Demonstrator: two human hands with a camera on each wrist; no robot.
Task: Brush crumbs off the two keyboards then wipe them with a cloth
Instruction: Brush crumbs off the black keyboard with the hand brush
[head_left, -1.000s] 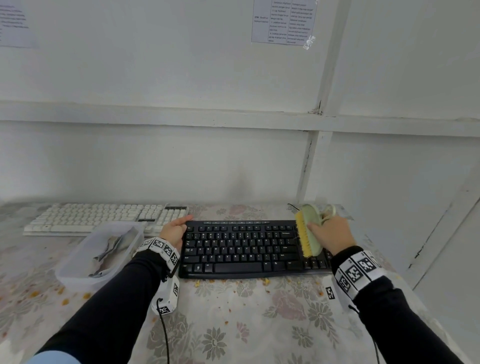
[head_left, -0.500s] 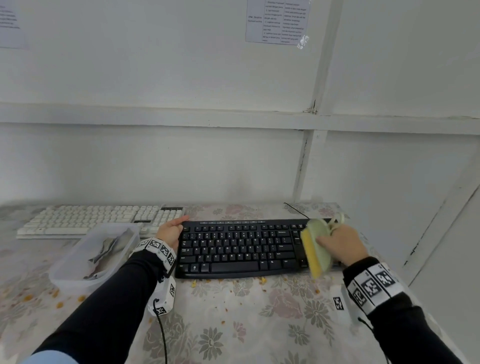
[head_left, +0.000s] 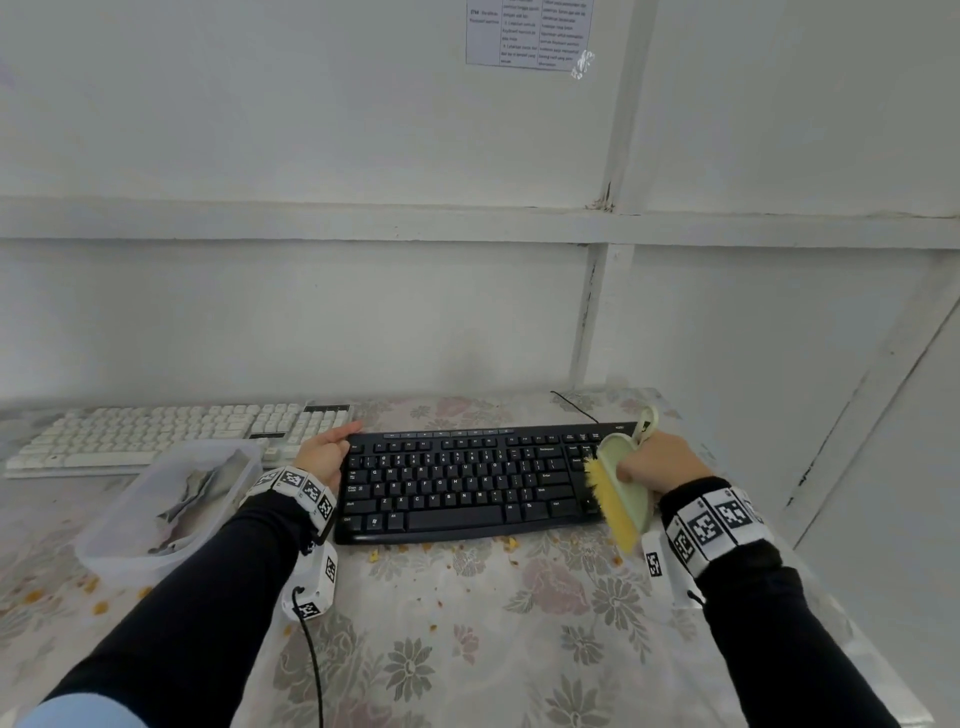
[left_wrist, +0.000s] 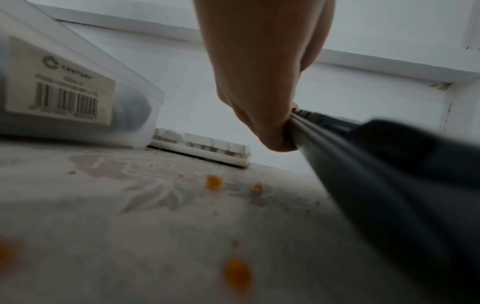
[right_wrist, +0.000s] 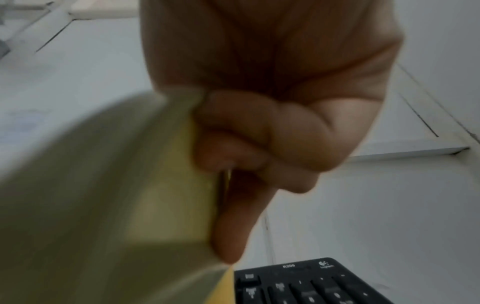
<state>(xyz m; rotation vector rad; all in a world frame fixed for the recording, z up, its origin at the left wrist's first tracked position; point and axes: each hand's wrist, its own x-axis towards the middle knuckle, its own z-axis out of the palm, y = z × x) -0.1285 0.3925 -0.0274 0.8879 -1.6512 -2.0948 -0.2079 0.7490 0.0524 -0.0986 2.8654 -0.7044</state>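
Note:
A black keyboard (head_left: 467, 480) lies in the middle of the flowered table; its right end shows in the right wrist view (right_wrist: 311, 286). My left hand (head_left: 324, 452) grips its left end, seen close in the left wrist view (left_wrist: 259, 98). My right hand (head_left: 657, 460) grips a pale green brush with yellow bristles (head_left: 615, 496), held over the keyboard's right end, bristles facing left. The brush (right_wrist: 116, 195) is blurred in the right wrist view. A white keyboard (head_left: 171, 431) lies at the back left. Orange crumbs (head_left: 511, 543) lie in front of the black keyboard.
A clear plastic tub (head_left: 161, 512) with a grey cloth inside stands left of my left arm, and shows in the left wrist view (left_wrist: 64, 86). More crumbs (head_left: 98, 605) lie near it. The white wall stands close behind. The table edge runs along the right.
The brush swept down past the keyboard's front right edge, then came back up over its right end. My left hand has stayed on the left end.

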